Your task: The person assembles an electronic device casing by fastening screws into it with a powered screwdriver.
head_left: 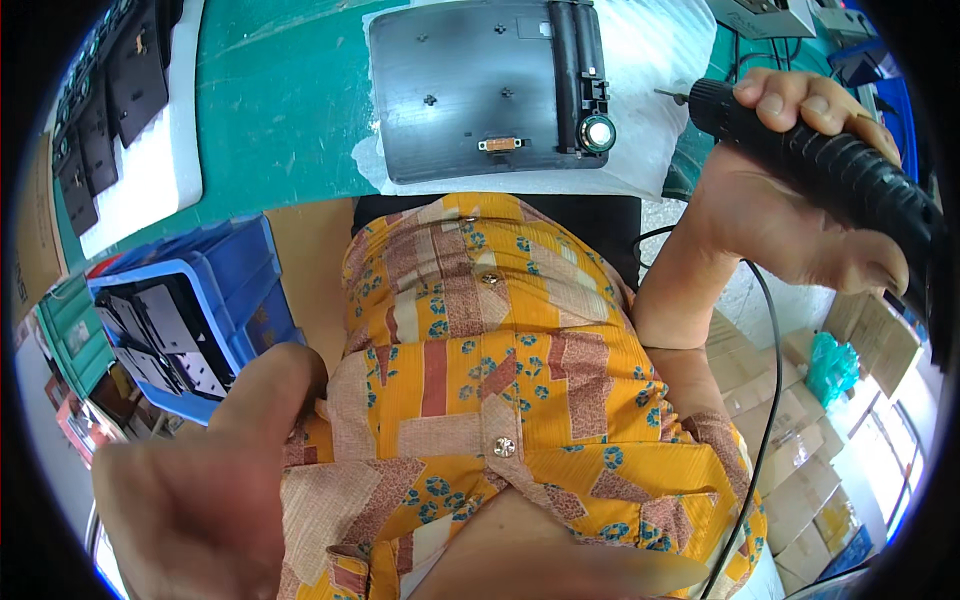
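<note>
My right hand point(770, 190) is raised at the right, fingers wrapped round a black electric screwdriver point(820, 160). Its thin metal bit point(672, 96) points left, apart from the flat black plastic panel point(460, 95) on the table. That panel carries a small copper-coloured coil point(500, 145) near its front edge. Along its right side runs a tubular ridge ending in a round silver-rimmed part point(596, 133). My left hand point(190, 510) is raised close to the camera at lower left, above and nearer than a blue crate. It is blurred, and its fingers cannot be made out.
White foam sheet point(650, 50) lies under the panel on the green table point(280, 100). More black parts point(125, 90) lie at far left. The blue crate point(240, 290) holds similar panels. A black cable point(775, 350) hangs at right, near cardboard boxes point(790, 440).
</note>
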Tool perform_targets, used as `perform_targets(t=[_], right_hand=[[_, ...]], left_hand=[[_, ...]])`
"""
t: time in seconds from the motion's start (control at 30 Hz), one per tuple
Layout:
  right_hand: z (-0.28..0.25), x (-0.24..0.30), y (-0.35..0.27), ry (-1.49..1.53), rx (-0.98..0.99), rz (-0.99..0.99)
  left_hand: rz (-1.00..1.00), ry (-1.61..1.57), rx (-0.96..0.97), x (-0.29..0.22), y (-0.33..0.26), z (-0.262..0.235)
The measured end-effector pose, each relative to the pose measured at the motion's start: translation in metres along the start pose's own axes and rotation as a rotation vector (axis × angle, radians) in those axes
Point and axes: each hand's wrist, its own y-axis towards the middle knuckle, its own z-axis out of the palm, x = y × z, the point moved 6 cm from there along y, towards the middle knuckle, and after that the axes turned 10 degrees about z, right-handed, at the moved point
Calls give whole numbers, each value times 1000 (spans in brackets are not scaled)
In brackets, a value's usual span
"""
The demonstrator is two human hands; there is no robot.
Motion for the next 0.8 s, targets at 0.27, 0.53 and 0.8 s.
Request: perform_targets(t=[0.27, 0.53, 0.8], right_hand=[[-11, 3, -2, -89, -8, -50], [1, -7, -4, 20, -97, -87], [7, -4, -5, -22, -122, -64]], left_hand=[[-228, 138, 54, -22, 20, 16], [-372, 142, -4, -59, 23, 24], [-328, 37, 141, 10, 16, 44]])
